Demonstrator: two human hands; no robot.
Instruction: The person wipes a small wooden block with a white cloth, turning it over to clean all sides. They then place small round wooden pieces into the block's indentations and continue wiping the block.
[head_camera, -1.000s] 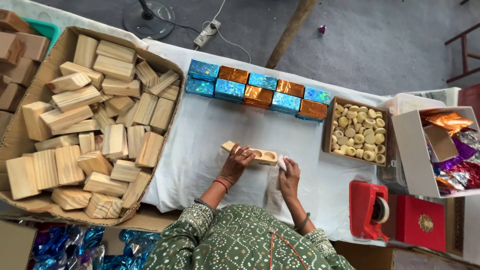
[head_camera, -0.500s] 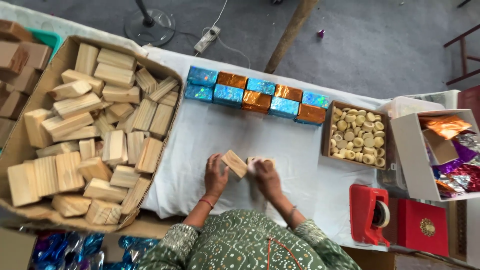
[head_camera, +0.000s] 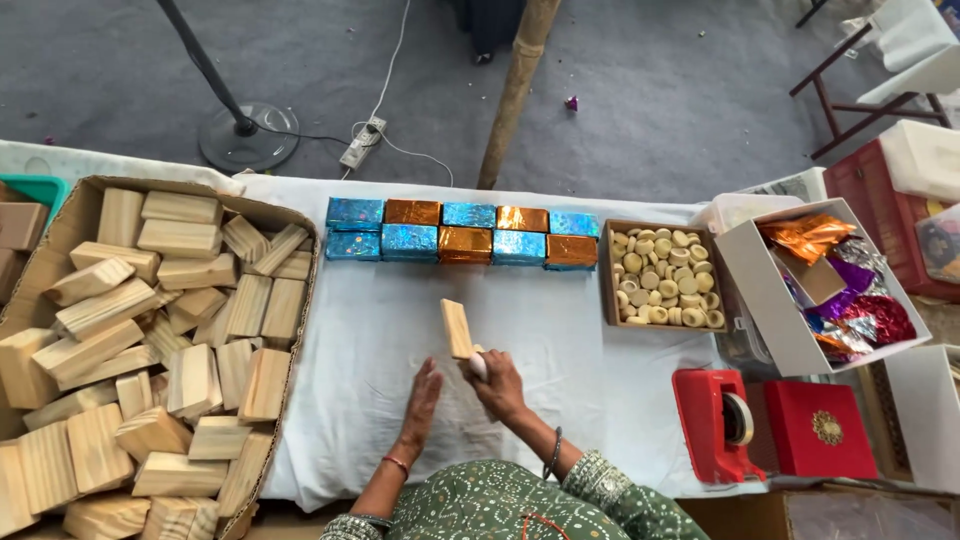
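Wooden block (head_camera: 457, 328), bare and unwrapped, stands tilted above the white-clothed surface (head_camera: 560, 350) in the right hand (head_camera: 497, 383), whose grip is clamped on its lower end, while the left hand (head_camera: 421, 395) hovers flat and empty just beside, ten foil-wrapped blocks (head_camera: 462, 232) lined up behind.

I'm at a makeshift packing workshop, a cloth-covered table (head_camera: 560, 360) set on grey carpet. Big cardboard box of wooden blocks (head_camera: 150, 340) at my left, foil-wrapped blocks (head_camera: 460, 232) lined up ahead, tray of small round pieces (head_camera: 665, 275), box of foil sheets (head_camera: 830, 285), red tape dispenser (head_camera: 715, 425), fan stand (head_camera: 245, 130) behind.
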